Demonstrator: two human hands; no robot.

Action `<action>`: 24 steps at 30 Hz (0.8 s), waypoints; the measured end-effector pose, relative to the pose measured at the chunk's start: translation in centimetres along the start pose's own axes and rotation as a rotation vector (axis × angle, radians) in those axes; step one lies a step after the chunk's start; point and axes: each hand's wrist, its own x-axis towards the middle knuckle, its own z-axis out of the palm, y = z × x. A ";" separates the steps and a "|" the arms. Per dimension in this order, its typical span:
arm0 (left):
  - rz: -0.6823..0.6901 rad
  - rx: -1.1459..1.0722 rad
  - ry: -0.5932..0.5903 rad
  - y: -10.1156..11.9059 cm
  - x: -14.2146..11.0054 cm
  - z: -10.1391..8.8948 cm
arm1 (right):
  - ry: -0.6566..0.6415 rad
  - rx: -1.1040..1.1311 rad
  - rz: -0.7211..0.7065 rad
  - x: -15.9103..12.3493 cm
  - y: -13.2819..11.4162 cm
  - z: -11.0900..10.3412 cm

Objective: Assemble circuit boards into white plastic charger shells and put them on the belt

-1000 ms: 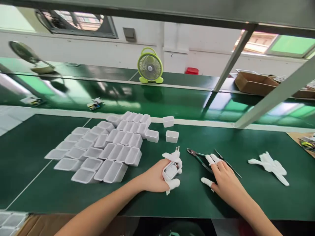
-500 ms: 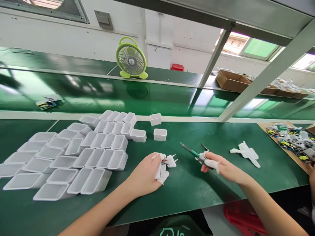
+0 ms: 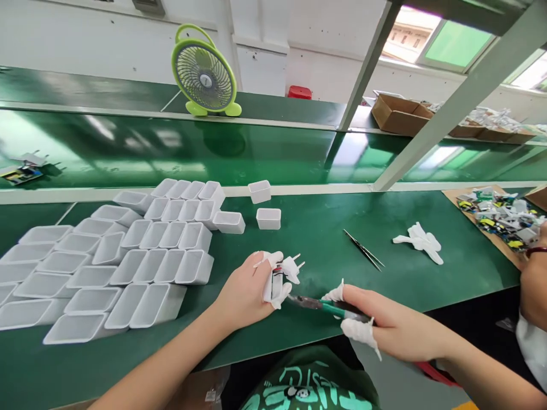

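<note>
Head view: charger part (image 3: 282, 276) between left hand (image 3: 243, 293) fingertips

The left hand (image 3: 243, 290) covers most of the white charger part (image 3: 280, 277), so its body cannot be made out. The right hand (image 3: 384, 324) hides the cutters' handles (image 3: 331, 307). The white casings (image 3: 25, 285) run off the left edge. At the right edge, another person's arm (image 3: 534, 285) is cut off, and the tray parts (image 3: 499, 219) are too small to identify.
</note>
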 end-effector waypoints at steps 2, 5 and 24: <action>0.029 0.022 -0.001 0.2 -0.2 -0.1 | 0.017 -0.202 0.001 0.0 -0.9 0.3; 0.045 0.083 0.026 0.4 -0.5 -0.2 | 0.041 -0.393 0.020 0.1 -1.8 1.0; 0.153 0.277 0.114 0.9 -0.5 -0.3 | 0.088 -0.757 0.028 0.7 -2.6 2.0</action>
